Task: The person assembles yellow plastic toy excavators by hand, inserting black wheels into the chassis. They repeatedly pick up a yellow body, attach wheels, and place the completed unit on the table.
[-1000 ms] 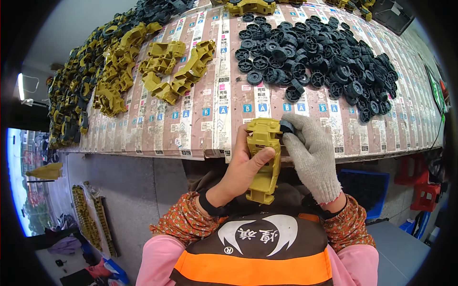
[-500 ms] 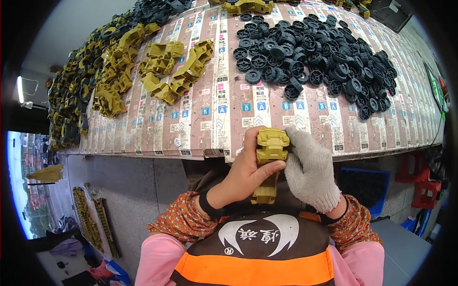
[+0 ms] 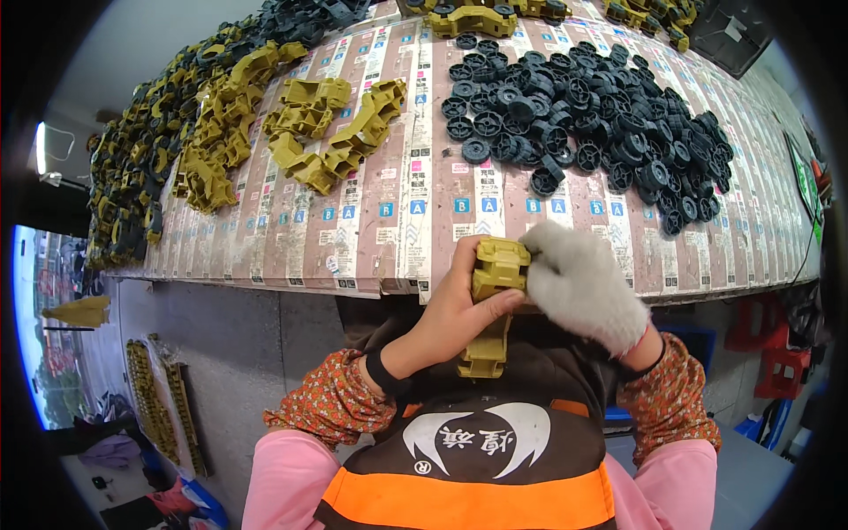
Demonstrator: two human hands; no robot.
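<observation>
At the near edge of a table covered in brown-and-white printed sheeting [image 3: 353,238]: one long, moulded, mustard-yellow plastic vehicle body [image 3: 501,269], held upright to the view, its upper end seen against the tabletop, its lower end against a dark brown apron with an orange band [image 3: 468,503]. Left hand [image 3: 442,316], bare, dark band at the wrist: wrapped round the body from the left, thumb laid across its face, gripping it. Right hand [image 3: 579,284], in a pale grey knitted glove: fingers curled in at the body's upper right side; whether they pinch anything cannot be told, the fingertips being hidden. On the table, right of centre: one broad heap of small black spoked plastic wheels [image 3: 583,124], well apart from the hands. Left of centre: a loose cluster of hollow mustard-yellow plastic bodies [image 3: 309,163]; beside it, a denser row of yellow bodies [image 3: 216,132]. Far left: a long bank of mixed yellow and black parts [image 3: 132,185]. Both arms: orange floral sleeves [image 3: 331,397].
</observation>
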